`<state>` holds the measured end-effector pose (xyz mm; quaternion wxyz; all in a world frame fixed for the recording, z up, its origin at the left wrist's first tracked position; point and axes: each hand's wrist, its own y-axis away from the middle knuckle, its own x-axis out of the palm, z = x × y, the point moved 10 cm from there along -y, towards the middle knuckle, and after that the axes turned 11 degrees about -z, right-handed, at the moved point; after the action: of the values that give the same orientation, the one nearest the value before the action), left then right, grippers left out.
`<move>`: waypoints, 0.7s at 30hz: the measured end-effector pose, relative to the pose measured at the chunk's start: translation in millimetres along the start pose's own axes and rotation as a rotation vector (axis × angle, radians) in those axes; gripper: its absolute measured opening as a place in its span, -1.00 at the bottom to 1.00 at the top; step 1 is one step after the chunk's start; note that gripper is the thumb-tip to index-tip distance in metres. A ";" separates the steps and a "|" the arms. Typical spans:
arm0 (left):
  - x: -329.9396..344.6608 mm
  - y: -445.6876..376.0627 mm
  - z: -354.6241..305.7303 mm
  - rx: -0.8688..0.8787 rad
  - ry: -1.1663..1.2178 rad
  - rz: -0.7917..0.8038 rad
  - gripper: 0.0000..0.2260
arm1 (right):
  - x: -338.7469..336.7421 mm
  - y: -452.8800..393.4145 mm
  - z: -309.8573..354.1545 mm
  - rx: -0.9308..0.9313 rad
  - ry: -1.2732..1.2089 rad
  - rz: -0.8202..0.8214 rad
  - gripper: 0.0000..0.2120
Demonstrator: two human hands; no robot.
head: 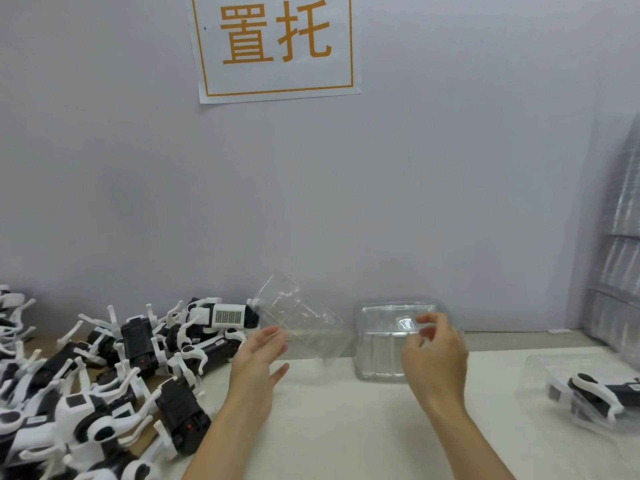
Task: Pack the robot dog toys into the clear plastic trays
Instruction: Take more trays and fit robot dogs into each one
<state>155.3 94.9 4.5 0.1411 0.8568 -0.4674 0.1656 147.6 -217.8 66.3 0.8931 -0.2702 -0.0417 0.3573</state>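
Two hands were out over the pale tabletop (339,427), and both were busy with clear plastic. The left hand (258,358) was spread, fingers straight and relaxed, its fingertips against the lower edge of a clear tray (298,317) that sat tilted up in the air, one corner high toward the wall; whether the thumb was pinching that edge, I could not tell. The right hand (434,351) was up beside it with fingers curled, thumb and forefinger pinching a thin transparent edge in front of a stack of clear trays (381,344) that stood flat on the tabletop by the wall. Off to the left lay a big jumbled pile of robot dogs (104,375), black and white, legs sticking up every which way, spilling from the far edge right down to the near left corner; one dog (225,315) at the back of the pile sat just beside the tilted tray, its white grille panel facing us. Far right, a packed tray (540,386) rested on the tabletop with a robot dog (599,396) lying inside it, well apart from both hands. Behind that, tall stacks of clear plastic (620,254) leaned against the wall. Up on the grey wall hung a white sign (277,46) with orange characters and an orange border.
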 end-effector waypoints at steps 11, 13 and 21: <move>8.2 7.5 6.9 0.031 -0.183 -0.073 -0.91 | 80.8 82.1 17.4 -0.107 -0.118 0.806 -0.53; 8.7 9.5 -13.7 0.174 -0.231 -0.109 -0.94 | 81.8 81.9 16.7 -0.108 -0.116 0.789 -0.57; 63.0 63.7 -98.1 0.898 -0.677 0.095 -0.82 | 48.7 33.5 9.6 0.258 -0.390 0.450 -0.78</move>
<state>118.4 52.9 125.0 -0.4027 0.8161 -0.4085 0.0702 160.5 -161.2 51.5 0.7936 -0.0838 -0.1054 0.5933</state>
